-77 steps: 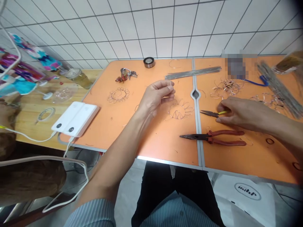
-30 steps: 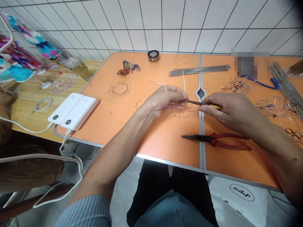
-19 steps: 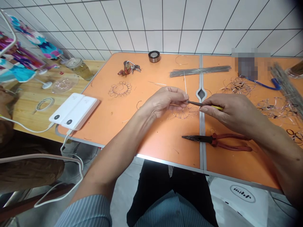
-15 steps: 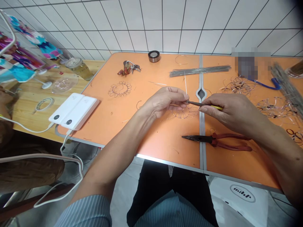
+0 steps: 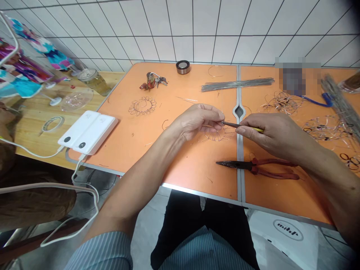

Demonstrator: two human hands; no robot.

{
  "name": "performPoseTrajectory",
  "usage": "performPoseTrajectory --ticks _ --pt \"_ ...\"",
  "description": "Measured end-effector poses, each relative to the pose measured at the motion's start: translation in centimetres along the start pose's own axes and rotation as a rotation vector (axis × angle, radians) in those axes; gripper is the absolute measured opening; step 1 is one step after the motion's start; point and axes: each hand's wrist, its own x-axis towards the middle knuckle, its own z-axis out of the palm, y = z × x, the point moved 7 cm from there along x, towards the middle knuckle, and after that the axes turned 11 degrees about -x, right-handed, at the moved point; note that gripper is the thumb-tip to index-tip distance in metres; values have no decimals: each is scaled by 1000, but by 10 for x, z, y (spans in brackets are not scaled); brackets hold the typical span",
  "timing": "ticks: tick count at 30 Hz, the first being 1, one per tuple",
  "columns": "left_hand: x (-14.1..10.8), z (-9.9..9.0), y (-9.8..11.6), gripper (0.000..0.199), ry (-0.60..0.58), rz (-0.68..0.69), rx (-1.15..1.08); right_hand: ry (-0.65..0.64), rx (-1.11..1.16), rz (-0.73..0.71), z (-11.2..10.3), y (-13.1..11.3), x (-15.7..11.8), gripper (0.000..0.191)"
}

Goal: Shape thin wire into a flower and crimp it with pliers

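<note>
Yellow-handled pliers (image 5: 242, 126) sit clenched in my right hand (image 5: 270, 133), tips meeting the thin wire (image 5: 222, 113) my left hand (image 5: 197, 120) pinches; red pliers (image 5: 258, 168) lie below.

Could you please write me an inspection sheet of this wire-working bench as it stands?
Surface: orange folding table, centre seam.
Job's things: yellow-handled pliers in right hand, tip at thin wire pinched by left hand.
Clutter: red-handled pliers, wire flower, straight wire bundle, keys, tape roll, wire scraps.
Fingers: both hands closed.
Cables: white cable at power banks.
Surroundings: tiled wall, wooden table.
</note>
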Motion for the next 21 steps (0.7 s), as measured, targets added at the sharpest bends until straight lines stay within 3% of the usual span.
performPoseTrajectory --ticks 16,21 --pt "3 -1 -2 10 -50 -28 -3 -13 49 19 1 3 -1 44" --pt "-3 3 2 16 -48 10 17 -22 61 59 1 6 -3 55"
